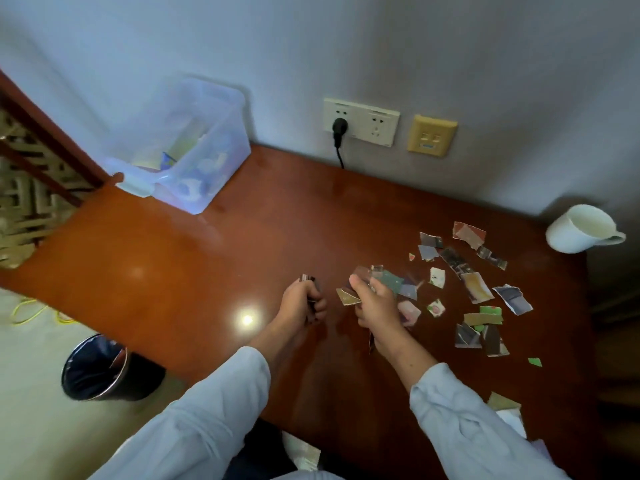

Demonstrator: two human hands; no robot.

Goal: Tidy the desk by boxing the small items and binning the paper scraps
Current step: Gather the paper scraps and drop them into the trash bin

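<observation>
While both hands hold paper, most of the job sits on the right half of the desk (pixel 207 271). Left hand (pixel 301 301): fingers curled round a few small dark pieces (pixel 307 279), which poke out at the top of the fist (blurred, probably scraps, cannot confirm). Right hand (pixel 375 306): thumb and fingers clamp a bunch of scraps (pixel 393 284), fanned out above the fist, one strip hanging below the hand. Loose scraps (pixel 479 289) lie scattered on the desk to the right of the right hand, from near the mug (pixel 581 230) at the far right down to the near right edge. Bin (pixel 95 367) stands on the floor off the near left corner of the desk, dark liner, well apart from both hands. Clear box (pixel 194 150) is at the far left against the wall, some items inside, contents hard to make out.

Handling, as judgement: torn paper, near weightless, limp, flat on a glossy top. Flat pieces will resist a straight pinch; better to slide each to lift an edge, or sweep several together toward the near edge and take them there. Bunch in the right hand is loose, so small bits could slip out on the way to the bin; squeeze at the middle of the stack, carry low. Mug is the only fragile thing nearby, so keep sweeps short of it.
</observation>
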